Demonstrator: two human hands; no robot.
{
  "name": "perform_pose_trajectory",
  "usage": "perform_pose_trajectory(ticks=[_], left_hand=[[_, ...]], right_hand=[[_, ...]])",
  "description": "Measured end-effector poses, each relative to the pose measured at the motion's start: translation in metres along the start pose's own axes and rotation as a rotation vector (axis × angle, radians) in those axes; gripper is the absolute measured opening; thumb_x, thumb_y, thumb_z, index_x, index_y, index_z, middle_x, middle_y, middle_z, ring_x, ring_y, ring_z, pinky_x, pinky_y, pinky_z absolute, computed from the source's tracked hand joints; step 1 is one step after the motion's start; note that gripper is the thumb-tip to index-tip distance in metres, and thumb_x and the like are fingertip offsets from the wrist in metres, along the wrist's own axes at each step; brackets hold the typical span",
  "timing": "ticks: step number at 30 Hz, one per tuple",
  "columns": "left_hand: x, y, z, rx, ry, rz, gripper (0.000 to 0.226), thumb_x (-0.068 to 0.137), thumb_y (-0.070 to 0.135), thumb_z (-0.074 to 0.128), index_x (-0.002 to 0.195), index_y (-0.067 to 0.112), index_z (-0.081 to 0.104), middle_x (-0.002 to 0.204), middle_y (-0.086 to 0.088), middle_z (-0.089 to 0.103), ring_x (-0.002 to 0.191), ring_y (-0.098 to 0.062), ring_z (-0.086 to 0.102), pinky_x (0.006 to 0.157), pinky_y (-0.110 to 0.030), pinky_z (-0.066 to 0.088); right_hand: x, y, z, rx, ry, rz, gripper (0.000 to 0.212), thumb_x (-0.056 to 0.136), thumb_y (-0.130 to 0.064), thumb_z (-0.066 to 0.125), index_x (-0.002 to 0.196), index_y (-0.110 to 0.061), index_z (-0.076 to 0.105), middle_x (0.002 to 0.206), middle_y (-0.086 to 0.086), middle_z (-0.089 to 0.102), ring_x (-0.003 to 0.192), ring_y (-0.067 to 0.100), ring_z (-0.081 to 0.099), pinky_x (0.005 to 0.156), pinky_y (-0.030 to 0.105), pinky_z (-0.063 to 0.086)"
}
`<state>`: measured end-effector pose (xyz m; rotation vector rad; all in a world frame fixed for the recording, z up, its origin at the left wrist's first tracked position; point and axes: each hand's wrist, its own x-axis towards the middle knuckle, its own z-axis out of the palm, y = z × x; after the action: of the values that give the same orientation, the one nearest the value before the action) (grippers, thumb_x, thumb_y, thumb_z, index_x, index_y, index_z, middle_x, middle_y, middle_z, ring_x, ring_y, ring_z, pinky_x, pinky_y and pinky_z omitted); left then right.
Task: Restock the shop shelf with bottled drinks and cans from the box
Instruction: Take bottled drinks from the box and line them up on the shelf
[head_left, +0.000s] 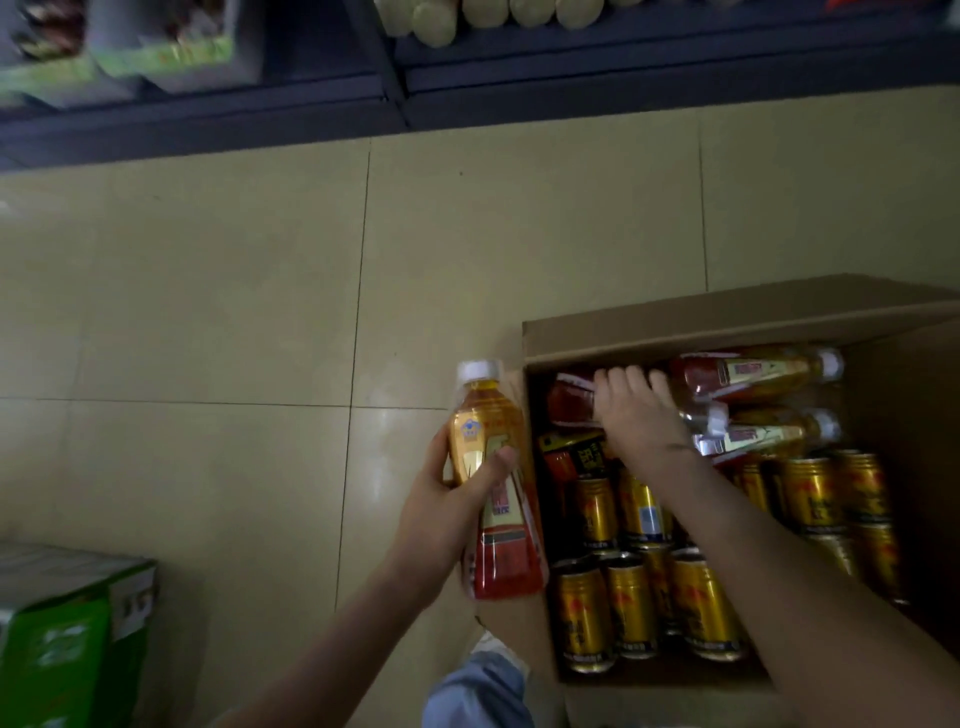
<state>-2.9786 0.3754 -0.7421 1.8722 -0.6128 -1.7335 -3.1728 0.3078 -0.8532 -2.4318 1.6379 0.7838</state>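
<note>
The left grip (447, 519) held a white-capped amber plastic bottle (478, 410) beside the brown cardboard box (675, 327); the right grip (639, 415) curled round a lying red-labelled bottle (571, 400) inside.

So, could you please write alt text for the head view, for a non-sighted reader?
The left hand holds an amber drink bottle beside an open cardboard box on a tiled floor, while the right hand rests on a second bottle lying inside, near gold cans.
</note>
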Motion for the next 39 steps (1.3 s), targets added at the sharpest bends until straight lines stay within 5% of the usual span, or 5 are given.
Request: perform_pose_trajectory(ticks=[9, 16, 22, 35, 39], left_hand=[[-0.131, 0.113, -0.005, 0.086, -0.066, 0.004, 0.059, 0.072, 0.042, 0.071, 0.127, 0.033, 0.050, 0.096, 0.000, 0.074, 0.080, -0.020, 0.073, 0.066, -0.035, 0.058], [-0.273, 0.253, 0.016, 0.308, -0.381, 0.172, 0.045, 0.086, 0.031, 0.067, 0.125, 0.034, 0.046, 0.094, 0.004, 0.072, 0.076, -0.013, 0.073, 0.057, -0.021, 0.054], [-0.383, 0.324, 0.033, 0.451, -0.608, 0.349, 0.054, 0.081, 0.042, 0.070, 0.126, 0.039, 0.041, 0.106, -0.001, 0.070, 0.085, -0.016, 0.072, 0.075, -0.033, 0.058], [-0.683, 0.260, 0.077, 0.640, -1.037, 0.837, 0.078, 0.065, 0.052, 0.075, 0.135, 0.036, 0.045, 0.112, 0.006, 0.068, 0.086, -0.010, 0.071, 0.072, -0.029, 0.058], [-0.775, 0.213, 0.084, 0.607, -1.197, 0.877, 0.051, 0.073, 0.037, 0.079, 0.118, 0.041, 0.055, 0.107, 0.003, 0.072, 0.087, -0.015, 0.072, 0.077, -0.035, 0.058]], right_hand=[[-0.201, 0.069, -0.156, 0.227, -0.206, 0.042, 0.076, 0.090, -0.040, 0.052, 0.149, -0.011, 0.014, 0.142, 0.007, 0.027, 0.132, 0.023, 0.027, 0.105, 0.040, 0.032], [-0.380, 0.083, -0.340, 0.337, 0.114, 0.292, 0.091, 0.032, -0.044, 0.091, 0.111, -0.009, 0.063, 0.092, 0.008, 0.056, 0.073, 0.027, 0.064, 0.058, 0.040, 0.056], [-0.504, 0.071, -0.446, 0.199, 0.408, 0.418, 0.088, 0.041, -0.039, 0.090, 0.117, -0.007, 0.059, 0.094, 0.012, 0.060, 0.080, 0.031, 0.062, 0.072, 0.047, 0.054], [-0.853, -0.037, -0.525, -0.215, 0.644, 0.778, 0.076, 0.061, -0.035, 0.078, 0.125, -0.005, 0.047, 0.106, 0.014, 0.063, 0.087, 0.035, 0.062, 0.074, 0.047, 0.053], [-0.966, -0.083, -0.516, -0.343, 0.541, 0.926, 0.079, 0.062, -0.035, 0.077, 0.126, -0.003, 0.046, 0.108, 0.014, 0.061, 0.087, 0.035, 0.059, 0.072, 0.046, 0.048]])
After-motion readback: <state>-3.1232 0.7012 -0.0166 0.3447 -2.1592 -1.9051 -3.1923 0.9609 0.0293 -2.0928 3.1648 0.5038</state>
